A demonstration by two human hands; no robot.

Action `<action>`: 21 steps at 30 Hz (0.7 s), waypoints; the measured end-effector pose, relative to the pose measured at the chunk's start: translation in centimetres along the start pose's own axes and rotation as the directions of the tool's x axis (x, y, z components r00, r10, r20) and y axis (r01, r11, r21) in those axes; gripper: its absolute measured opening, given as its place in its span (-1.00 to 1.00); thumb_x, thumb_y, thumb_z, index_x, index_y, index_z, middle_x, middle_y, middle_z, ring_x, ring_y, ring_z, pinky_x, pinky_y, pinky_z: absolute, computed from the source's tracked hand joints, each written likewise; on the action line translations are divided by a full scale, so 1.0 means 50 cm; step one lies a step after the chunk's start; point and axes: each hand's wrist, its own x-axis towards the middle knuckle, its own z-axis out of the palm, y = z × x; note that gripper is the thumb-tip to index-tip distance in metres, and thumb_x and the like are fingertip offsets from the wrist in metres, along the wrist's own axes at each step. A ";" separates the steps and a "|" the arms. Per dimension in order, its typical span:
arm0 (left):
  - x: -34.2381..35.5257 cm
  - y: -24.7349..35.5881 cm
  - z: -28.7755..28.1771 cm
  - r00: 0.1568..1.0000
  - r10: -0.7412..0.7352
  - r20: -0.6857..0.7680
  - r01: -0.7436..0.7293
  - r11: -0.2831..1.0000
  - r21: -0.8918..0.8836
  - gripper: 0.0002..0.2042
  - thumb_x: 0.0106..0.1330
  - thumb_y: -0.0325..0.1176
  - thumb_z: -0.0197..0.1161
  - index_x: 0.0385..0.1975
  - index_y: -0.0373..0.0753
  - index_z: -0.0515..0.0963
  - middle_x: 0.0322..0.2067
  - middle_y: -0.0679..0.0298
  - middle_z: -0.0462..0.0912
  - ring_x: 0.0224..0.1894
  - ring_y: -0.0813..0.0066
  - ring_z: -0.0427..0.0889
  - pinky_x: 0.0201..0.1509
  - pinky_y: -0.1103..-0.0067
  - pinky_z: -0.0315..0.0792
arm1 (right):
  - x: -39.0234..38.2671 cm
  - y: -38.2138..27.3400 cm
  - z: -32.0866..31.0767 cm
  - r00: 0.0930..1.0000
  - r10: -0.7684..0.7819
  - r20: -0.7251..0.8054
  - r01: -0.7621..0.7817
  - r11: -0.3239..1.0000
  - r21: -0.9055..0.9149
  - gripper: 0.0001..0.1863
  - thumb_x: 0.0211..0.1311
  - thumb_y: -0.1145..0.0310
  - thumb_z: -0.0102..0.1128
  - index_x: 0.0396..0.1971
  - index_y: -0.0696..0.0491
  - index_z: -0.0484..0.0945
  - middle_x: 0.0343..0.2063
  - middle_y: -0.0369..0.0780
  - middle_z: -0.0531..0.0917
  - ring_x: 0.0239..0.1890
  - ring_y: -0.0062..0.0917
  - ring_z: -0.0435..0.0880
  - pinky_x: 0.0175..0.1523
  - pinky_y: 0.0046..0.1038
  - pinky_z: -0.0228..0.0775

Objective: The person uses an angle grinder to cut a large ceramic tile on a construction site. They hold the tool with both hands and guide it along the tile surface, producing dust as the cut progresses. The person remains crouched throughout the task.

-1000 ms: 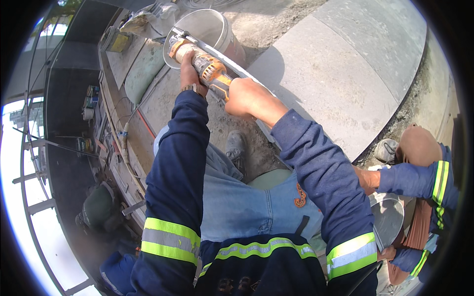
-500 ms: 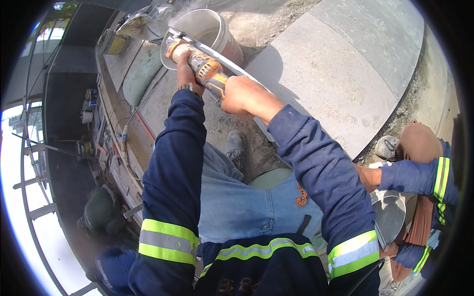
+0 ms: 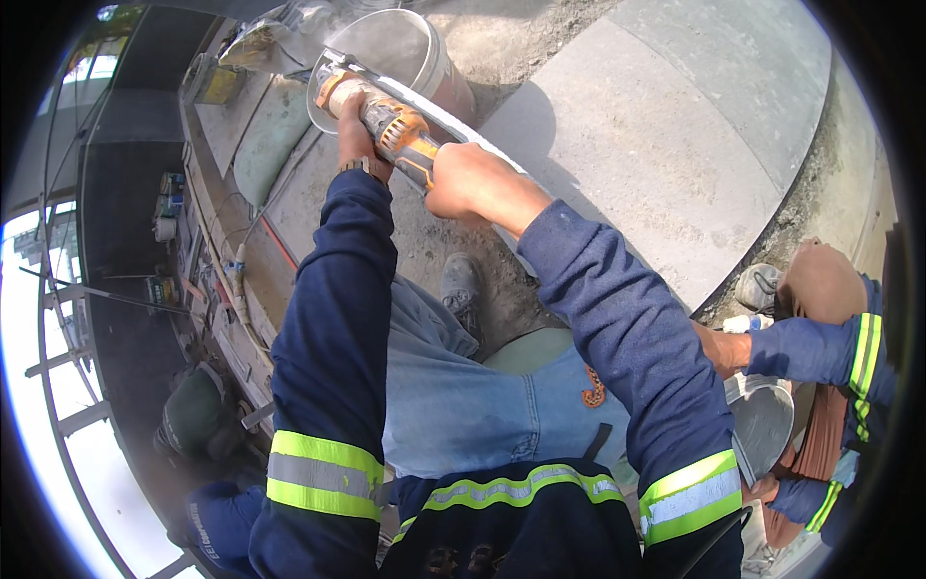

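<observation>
A dusty orange-and-black angle grinder (image 3: 403,135) is held in both hands, out in front of me at the upper middle. My left hand (image 3: 354,130) wraps round its front body near the head. Closed on its rear handle is my right hand (image 3: 479,183). The grinder's head lies against or just beside the far end of a long, narrow slab edge (image 3: 439,114), pale and dusty; the disc itself cannot be made out. Just behind that edge stands a dusty white bucket (image 3: 446,82), with the grinder's head in front of its mouth.
Large grey slabs (image 3: 656,145) lie to the right. At the right edge a co-worker's hands hold a grey bucket (image 3: 767,429). On the left are a pale green sack (image 3: 272,145), boards, a hose and cans. My shoe (image 3: 462,285) rests on dusty ground.
Both hands and the grinder have shifted slightly to the left along the slab edge. My grip looks the same.
</observation>
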 end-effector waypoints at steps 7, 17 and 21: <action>0.007 -0.003 -0.002 1.000 0.024 -0.009 -0.024 1.000 0.002 -0.59 0.31 -0.05 0.12 -0.06 -0.27 0.43 -0.31 0.14 0.65 -0.33 0.22 0.69 -0.12 0.28 0.60 | 0.015 -0.001 0.005 0.998 0.035 0.046 -0.036 0.999 0.022 -0.68 0.01 0.41 0.24 -0.20 0.22 0.65 -0.33 -0.04 0.74 -0.32 -0.37 0.78 -0.16 -0.38 0.60; 0.024 -0.003 -0.011 1.000 0.015 -0.015 -0.015 1.000 0.000 -0.59 0.30 -0.02 0.13 -0.09 -0.27 0.45 -0.34 0.15 0.66 -0.36 0.23 0.68 -0.13 0.28 0.59 | 0.029 0.000 0.012 0.998 0.049 0.048 -0.050 0.999 0.021 -0.67 0.00 0.41 0.24 -0.19 0.21 0.65 -0.34 -0.05 0.74 -0.32 -0.36 0.78 -0.15 -0.36 0.59; 0.028 -0.007 -0.012 0.999 0.014 -0.030 -0.015 1.000 -0.002 -0.58 0.29 -0.02 0.13 -0.09 -0.28 0.45 -0.34 0.14 0.66 -0.36 0.22 0.68 -0.13 0.28 0.60 | 0.033 0.004 0.016 0.999 0.021 0.027 -0.022 1.000 0.017 -0.66 0.00 0.42 0.24 -0.18 0.21 0.65 -0.33 -0.06 0.74 -0.32 -0.37 0.78 -0.15 -0.37 0.59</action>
